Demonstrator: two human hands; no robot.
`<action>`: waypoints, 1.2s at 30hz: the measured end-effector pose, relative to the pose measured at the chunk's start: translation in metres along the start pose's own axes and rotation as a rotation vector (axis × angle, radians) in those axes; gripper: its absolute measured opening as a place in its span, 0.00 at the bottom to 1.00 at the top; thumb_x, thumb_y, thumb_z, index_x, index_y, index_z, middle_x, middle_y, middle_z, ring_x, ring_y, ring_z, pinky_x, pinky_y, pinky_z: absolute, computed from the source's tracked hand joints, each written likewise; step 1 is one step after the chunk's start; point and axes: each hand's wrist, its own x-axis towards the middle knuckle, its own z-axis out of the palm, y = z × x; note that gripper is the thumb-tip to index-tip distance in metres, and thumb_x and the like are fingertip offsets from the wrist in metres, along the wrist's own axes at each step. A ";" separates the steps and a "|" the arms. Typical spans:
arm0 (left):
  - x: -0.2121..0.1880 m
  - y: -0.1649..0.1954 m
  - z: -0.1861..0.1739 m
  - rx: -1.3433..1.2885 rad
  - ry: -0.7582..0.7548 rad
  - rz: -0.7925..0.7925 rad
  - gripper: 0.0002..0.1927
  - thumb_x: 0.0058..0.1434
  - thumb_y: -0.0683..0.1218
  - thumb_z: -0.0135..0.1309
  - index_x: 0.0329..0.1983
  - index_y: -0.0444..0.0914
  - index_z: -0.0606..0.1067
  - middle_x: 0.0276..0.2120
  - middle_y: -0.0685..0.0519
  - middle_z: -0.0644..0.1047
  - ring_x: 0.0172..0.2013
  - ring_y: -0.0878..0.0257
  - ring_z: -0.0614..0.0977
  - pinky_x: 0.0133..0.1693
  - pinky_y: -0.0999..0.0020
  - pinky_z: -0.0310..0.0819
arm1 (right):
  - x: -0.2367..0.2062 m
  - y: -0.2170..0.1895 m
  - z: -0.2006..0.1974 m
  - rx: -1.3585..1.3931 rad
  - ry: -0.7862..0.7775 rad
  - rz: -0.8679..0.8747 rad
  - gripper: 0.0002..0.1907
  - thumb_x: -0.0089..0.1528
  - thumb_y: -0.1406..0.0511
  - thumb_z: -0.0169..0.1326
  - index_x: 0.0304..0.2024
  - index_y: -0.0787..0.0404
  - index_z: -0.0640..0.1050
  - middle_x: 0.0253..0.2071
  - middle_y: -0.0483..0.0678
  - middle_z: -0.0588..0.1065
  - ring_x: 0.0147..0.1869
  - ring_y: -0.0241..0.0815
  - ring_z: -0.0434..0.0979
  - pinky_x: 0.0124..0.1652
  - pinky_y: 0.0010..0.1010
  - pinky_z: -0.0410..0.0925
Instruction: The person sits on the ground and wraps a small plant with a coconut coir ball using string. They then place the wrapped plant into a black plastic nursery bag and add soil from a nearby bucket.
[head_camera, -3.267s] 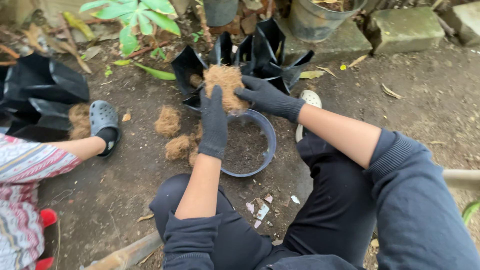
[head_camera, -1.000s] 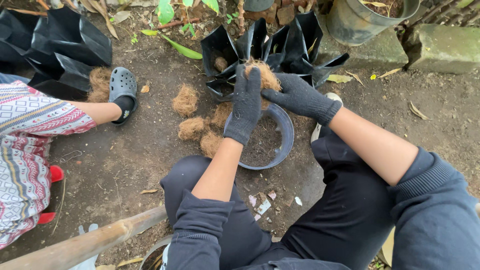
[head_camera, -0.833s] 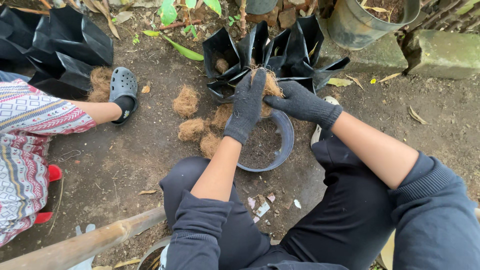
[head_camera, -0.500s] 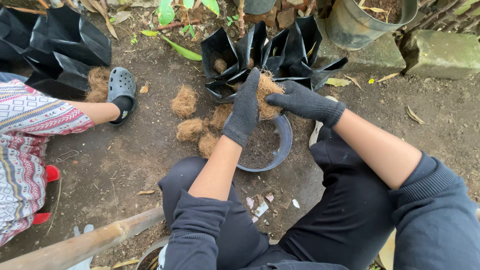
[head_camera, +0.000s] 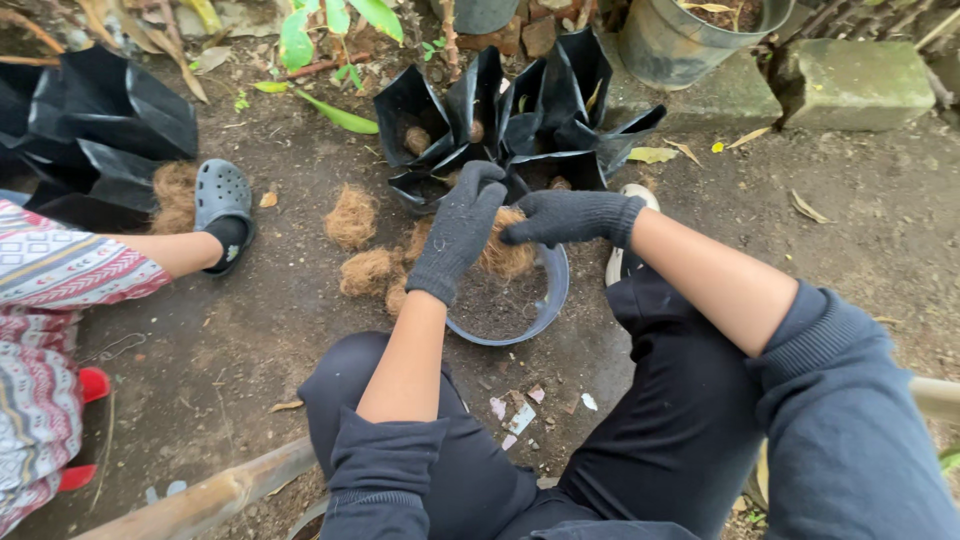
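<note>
Sitting at far left, a co-worker's leg (head_camera: 165, 252) in a grey clog (head_camera: 222, 203) rests by loose coconut-fibre tufts (head_camera: 352, 215). Both the gloved left hand (head_camera: 458, 235) and gloved right hand (head_camera: 565, 216) pinch one coconut-fibre clump (head_camera: 505, 255) over the round dark basin (head_camera: 545, 300). Several black grow bags (head_camera: 500, 120) already hold fibre; the tufts on the ground remain unpacked.

Both gloved hands, left hand (head_camera: 458, 232) and right hand (head_camera: 572, 216), gripped a clump of coconut fibre (head_camera: 504, 256) over a round bowl (head_camera: 545, 300), just before black plastic bags (head_camera: 520, 110). Loose fibre clumps (head_camera: 352, 216) lay on the soil.
</note>
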 end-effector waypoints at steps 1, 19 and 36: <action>0.000 -0.001 0.002 0.109 -0.002 0.132 0.13 0.69 0.48 0.47 0.50 0.36 0.72 0.51 0.45 0.76 0.51 0.54 0.79 0.53 0.63 0.73 | 0.000 0.001 -0.002 -0.004 0.034 -0.006 0.31 0.60 0.45 0.54 0.53 0.61 0.80 0.40 0.49 0.81 0.42 0.40 0.79 0.45 0.35 0.72; 0.002 0.011 0.001 -0.149 0.125 -0.180 0.26 0.72 0.58 0.42 0.64 0.35 0.66 0.53 0.39 0.76 0.51 0.51 0.80 0.50 0.56 0.74 | -0.003 0.000 -0.012 0.363 0.478 -0.400 0.24 0.68 0.56 0.51 0.60 0.64 0.72 0.54 0.49 0.77 0.58 0.36 0.75 0.58 0.32 0.68; 0.005 0.020 0.014 -0.278 0.414 -0.004 0.19 0.76 0.54 0.41 0.56 0.34 0.65 0.48 0.38 0.79 0.48 0.49 0.83 0.48 0.54 0.77 | 0.023 -0.017 0.003 0.596 0.662 -0.408 0.17 0.71 0.57 0.47 0.52 0.65 0.75 0.45 0.46 0.77 0.47 0.33 0.75 0.49 0.29 0.70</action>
